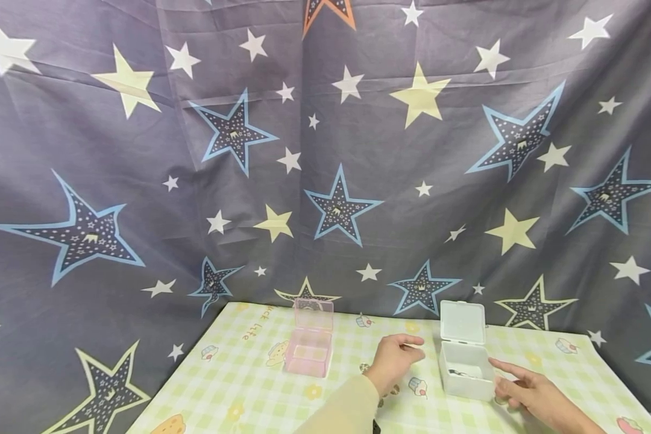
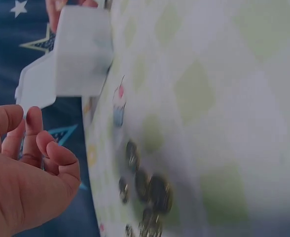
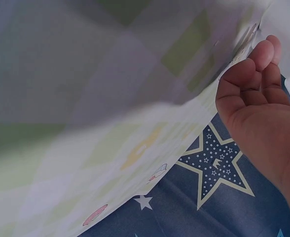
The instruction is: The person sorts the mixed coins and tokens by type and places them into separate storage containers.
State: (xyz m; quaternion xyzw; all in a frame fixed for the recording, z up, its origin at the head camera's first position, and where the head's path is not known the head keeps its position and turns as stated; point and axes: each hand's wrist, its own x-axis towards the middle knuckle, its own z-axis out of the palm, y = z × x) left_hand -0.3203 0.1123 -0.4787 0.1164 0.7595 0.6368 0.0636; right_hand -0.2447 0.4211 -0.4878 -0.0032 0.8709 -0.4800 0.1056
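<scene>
Operator, you have two hands in view: one left hand (image 1: 395, 360) and one right hand (image 1: 531, 395). Boxes: two, one pink box (image 1: 306, 363) and one white box (image 1: 469, 387). Lids: two, one pink lid (image 1: 314, 314) and one white lid (image 1: 463, 322). Round pieces (image 2: 160, 193): your left wrist view gives at least six; overlap and blur prevent an exact total. Dark contents (image 1: 457, 373) of the white box: too small to count. Behind your table, the backdrop (image 1: 271, 36) shows you eight blue-outlined stars (image 1: 337, 208), three yellow-outlined stars (image 1: 108, 395), one orange-outlined star (image 1: 331, 5) and five plain yellow stars (image 1: 420, 96), including those cut by the edge.
</scene>
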